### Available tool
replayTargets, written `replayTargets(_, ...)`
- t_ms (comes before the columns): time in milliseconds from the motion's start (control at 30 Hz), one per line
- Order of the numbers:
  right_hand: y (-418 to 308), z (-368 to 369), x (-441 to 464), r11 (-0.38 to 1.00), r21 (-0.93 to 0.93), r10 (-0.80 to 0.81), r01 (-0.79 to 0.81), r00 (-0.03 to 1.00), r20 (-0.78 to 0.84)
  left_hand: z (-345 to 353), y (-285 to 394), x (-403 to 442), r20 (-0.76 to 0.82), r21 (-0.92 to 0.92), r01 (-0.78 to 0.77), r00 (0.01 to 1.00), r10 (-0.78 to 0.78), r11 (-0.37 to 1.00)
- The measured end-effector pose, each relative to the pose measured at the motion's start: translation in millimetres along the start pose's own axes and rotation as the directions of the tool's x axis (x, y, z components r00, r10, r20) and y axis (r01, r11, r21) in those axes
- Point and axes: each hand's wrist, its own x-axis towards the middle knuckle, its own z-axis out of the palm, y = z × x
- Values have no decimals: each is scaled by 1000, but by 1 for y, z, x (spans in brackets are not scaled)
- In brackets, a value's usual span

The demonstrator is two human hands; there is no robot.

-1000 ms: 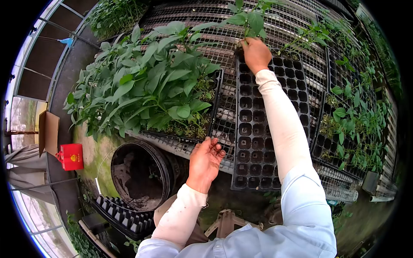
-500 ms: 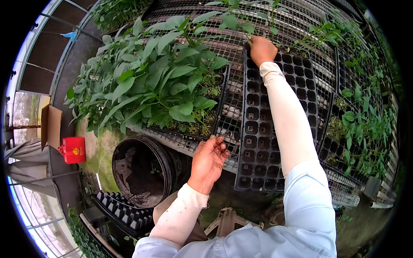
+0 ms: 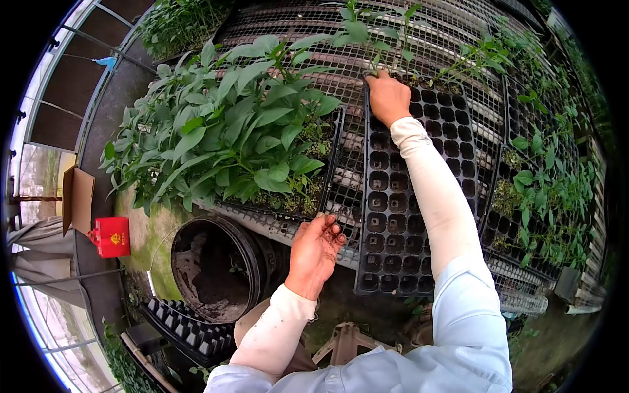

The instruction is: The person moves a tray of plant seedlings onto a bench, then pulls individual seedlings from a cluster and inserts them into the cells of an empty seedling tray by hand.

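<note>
My right hand [image 3: 389, 98] reaches to the far left corner of a black cell tray [image 3: 388, 223]. Its fingers are closed at the base of a green seedling [image 3: 357, 31], though the fingertips are partly hidden. Several leafy seedlings stand along that far end, while the nearer cells hold no plants. Lower down, my left hand [image 3: 313, 254] is turned palm up with its fingers loosely curled and apart. Soil darkens those fingers, and nothing shows in them. It is near the front corner of a tray of dense, broad-leaved seedlings [image 3: 229, 124].
A black bucket [image 3: 254, 245] with dark soil inside stands below the bench on the left. Stacked black trays [image 3: 187, 331] lie beside it. A red box [image 3: 113, 237] and a cardboard box [image 3: 78, 196] are farther left. More seedlings [image 3: 550, 177] grow at right on the mesh bench [image 3: 301, 33].
The view has shifted slightly, and the tray's far end appears lower. My right hand stays at the seedling's base, a little lower in view. My left hand keeps its pose.
</note>
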Motion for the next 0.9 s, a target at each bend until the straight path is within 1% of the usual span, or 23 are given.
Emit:
replayTargets(33, -1, 1, 2, 1000, 1, -3, 3, 1000, -2, -1, 0, 1, 11, -1, 0, 1000, 0, 1000)
replayTargets(100, -3, 6, 4, 995, -62, 91, -84, 989, 116, 4, 1, 0, -6, 7, -5, 1000, 5, 1000)
replayTargets(133, -3, 8, 3, 995, -59, 90, -83, 988, 123, 5, 1, -1, -26, 17, -4, 1000, 5, 1000)
replayTargets(200, 0, 14, 5, 997, -2, 76, -76, 997, 6, -4, 0, 5, -37, 5, 17, 999, -17, 1000)
replayTargets(267, 3, 15, 12, 989, 14, 143, -145, 985, 91, -5, 2, 8, -31, 12, 48, 998, -48, 999)
replayTargets(333, 6, 12, 11, 990, 41, 129, -135, 983, 131, -3, 3, 7, -27, -33, 38, 999, -39, 999)
replayTargets(367, 7, 9, 10, 994, 15, 107, -112, 977, 185, -3, 3, 7, -28, -20, 46, 999, -47, 999)
replayTargets(400, 0, -4, 4, 992, 17, 121, -127, 975, 188, -4, 4, 6, -22, -10, 45, 999, -45, 999)
replayTargets(467, -27, -39, -15, 994, 78, 64, -73, 991, 119, -4, 3, 5, -10, 1, 39, 999, -39, 999)
replayTargets(533, -47, -42, -22, 945, 325, -75, 40, 993, 94, -8, 0, 8, -13, 20, 46, 999, -46, 999)
replayTargets(600, -66, -20, -19, 885, 462, -122, 61, 987, 102, -9, -1, 9, -17, 44, 50, 999, -50, 998)
replayTargets(667, -79, -2, -15, 875, 467, -228, 128, 960, 165, -6, -3, 9, -47, 39, 31, 998, -29, 999)
replayTargets(700, -83, 7, -16, 845, 489, -295, 218, 952, 84, -5, -3, 8, -43, 42, 30, 999, -28, 999)
replayTargets(733, -89, 17, -18, 841, 480, -279, 251, 960, -12, -4, -3, 8, -38, 38, 28, 999, -26, 999)
replayTargets(800, -96, 27, -15, 881, 416, -238, 226, 971, -23, -3, -3, 8, -33, 28, 25, 999, -24, 999)
replayTargets(833, -95, 32, -15, 882, 414, -240, 227, 971, -22, -5, -4, 9, -24, 14, 28, 999, -27, 1000)
replayTargets(900, -94, 23, -14, 934, 333, -155, 132, 987, 45, -7, -3, 11, -13, -1, 35, 999, -35, 999)
